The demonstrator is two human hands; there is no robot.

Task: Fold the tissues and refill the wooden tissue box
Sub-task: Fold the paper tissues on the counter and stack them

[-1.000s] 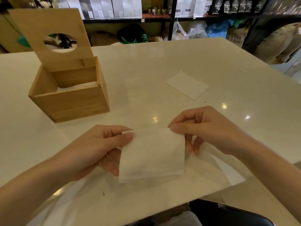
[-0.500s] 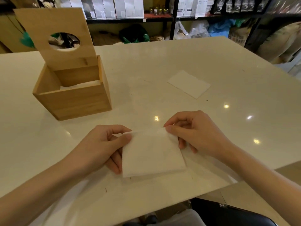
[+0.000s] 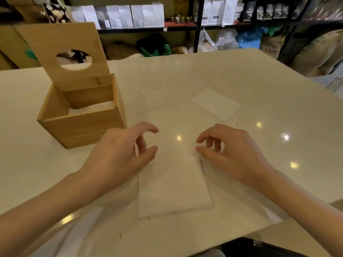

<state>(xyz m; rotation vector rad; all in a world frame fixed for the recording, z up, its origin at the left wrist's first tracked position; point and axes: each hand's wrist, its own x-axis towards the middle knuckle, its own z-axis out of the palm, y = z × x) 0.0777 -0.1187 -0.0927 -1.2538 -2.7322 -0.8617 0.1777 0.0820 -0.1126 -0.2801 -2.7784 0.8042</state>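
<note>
A folded white tissue (image 3: 174, 184) lies flat on the table in front of me. My left hand (image 3: 118, 154) hovers over its upper left corner with thumb and fingers loosely apart, the thumb at the tissue's edge. At the upper right corner is my right hand (image 3: 232, 154), fingers relaxed and thumb tip touching the slightly rumpled corner. Neither hand pinches the tissue. The wooden tissue box (image 3: 81, 123) stands at the left with its holed lid (image 3: 65, 54) raised, and white tissues (image 3: 91, 108) show inside. Another folded tissue (image 3: 216, 103) lies further right.
The white table (image 3: 185, 75) ends close to me at the lower right, where a dark chair seat (image 3: 259, 247) shows. Shelves with white and dark bags (image 3: 141, 15) stand behind the table, with sacks on the floor.
The tissue, held up by its top corners, has been laid flat on the table. Both hands have let go of their pinch and opened above the top edge.
</note>
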